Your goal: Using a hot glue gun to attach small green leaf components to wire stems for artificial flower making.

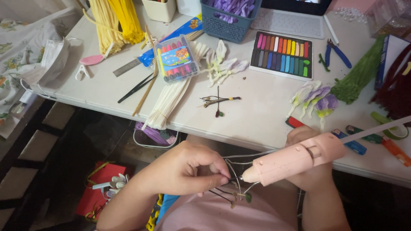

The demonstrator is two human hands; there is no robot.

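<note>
One pink glue gun [299, 159] is gripped in the right hand [310, 171], below the counter's [257, 111] near edge; its nozzle meets a thin dark wire stem [233, 194]. The left hand [188, 169] has its fingers [220, 177] pressed together, pinching that stem, which appears to carry small buds. On the counter: one blue basket [227, 23] holding purple strips, one open pastel box [281, 54] with two rows of sticks, one clear marker case [176, 57], one blue pliers [338, 53] near the far right corner.
</note>
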